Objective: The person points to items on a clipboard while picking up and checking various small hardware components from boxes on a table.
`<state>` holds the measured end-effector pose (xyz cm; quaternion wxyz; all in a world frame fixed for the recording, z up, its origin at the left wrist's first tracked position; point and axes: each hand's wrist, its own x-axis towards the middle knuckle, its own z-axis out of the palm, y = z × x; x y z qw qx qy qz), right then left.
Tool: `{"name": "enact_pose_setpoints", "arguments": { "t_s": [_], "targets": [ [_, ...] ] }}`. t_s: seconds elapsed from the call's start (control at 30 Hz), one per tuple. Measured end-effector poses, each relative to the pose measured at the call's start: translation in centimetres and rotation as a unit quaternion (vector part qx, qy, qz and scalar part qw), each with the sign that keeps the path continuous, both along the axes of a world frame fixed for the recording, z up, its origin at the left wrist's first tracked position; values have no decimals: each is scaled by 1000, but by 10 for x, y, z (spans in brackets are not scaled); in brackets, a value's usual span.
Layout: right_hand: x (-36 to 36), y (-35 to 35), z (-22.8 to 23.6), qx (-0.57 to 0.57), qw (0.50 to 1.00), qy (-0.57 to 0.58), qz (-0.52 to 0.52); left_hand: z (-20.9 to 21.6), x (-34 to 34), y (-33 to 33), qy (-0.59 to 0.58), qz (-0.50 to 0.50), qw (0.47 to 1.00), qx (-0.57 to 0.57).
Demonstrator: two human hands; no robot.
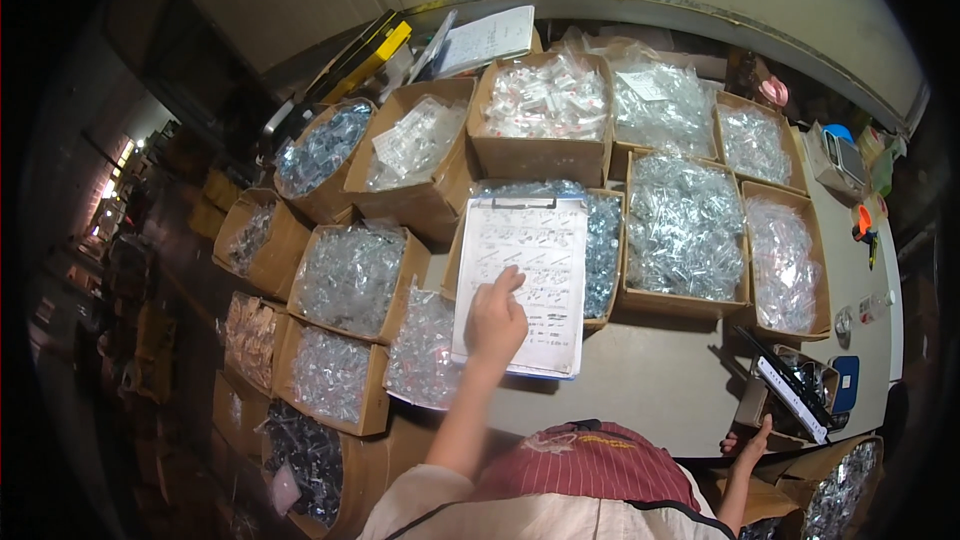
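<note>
A clipboard with a metal clip and handwritten sheets leans over a carton of bluish packets at the table's middle. My left hand lies on its paper with the index finger stretched out; the hand is open and grips nothing. At the front right table edge, my right hand has its thumb and fingers apart, beside a small box of tools. Nothing shows in its grasp, though part of the fingers is dark. A black-and-white bar-shaped thing lies slanted across that box.
Cardboard cartons full of small clear plastic packets crowd the table. Further cartons stand lower left and lower right. An open notebook stands at the back. A scale, an orange-and-black tool and a blue case lie at the right.
</note>
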<state>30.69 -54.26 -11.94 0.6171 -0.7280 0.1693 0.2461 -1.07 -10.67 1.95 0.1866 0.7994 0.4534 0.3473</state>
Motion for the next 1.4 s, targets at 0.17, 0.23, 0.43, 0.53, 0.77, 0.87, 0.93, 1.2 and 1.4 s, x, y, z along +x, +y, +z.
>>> {"name": "enact_pose_setpoints", "arguments": {
  "t_s": [0.17, 0.23, 0.43, 0.53, 0.77, 0.87, 0.93, 1.2, 1.4],
  "targets": [
    [0, -1, 2, 14, 1000, 6, 13, -2, 11, -8, 3, -55, 998, 23],
    [-2, 2, 5, -12, 1000, -1, 6, -4, 14, -9, 16, -53, 998, 2],
    [-6, 9, 14, -5, 1000, -16, 11, 9, 30, -24, 28, -68, 997, 20],
    [-5, 7, 11, -1, 1000, -18, 8, 8, 39, -40, 134, -95, 983, -79],
    [-2, 5, 7, 21, 1000, 5, 8, 6, 45, -59, 195, -126, 969, -84],
    [0, 1, 4, 36, 999, 24, 7, 4, 47, -66, 218, -145, 961, -85],
    [-2, 2, 7, 33, 999, 11, 16, -2, 46, -66, 212, -145, 963, -80],
    [-8, 9, 15, 15, 1000, -13, 4, -9, 46, -67, 162, -142, 975, -58],
    [-10, 13, 20, 27, 1000, 0, -2, -12, 46, -68, 155, -149, 976, -30]
  ]
}}
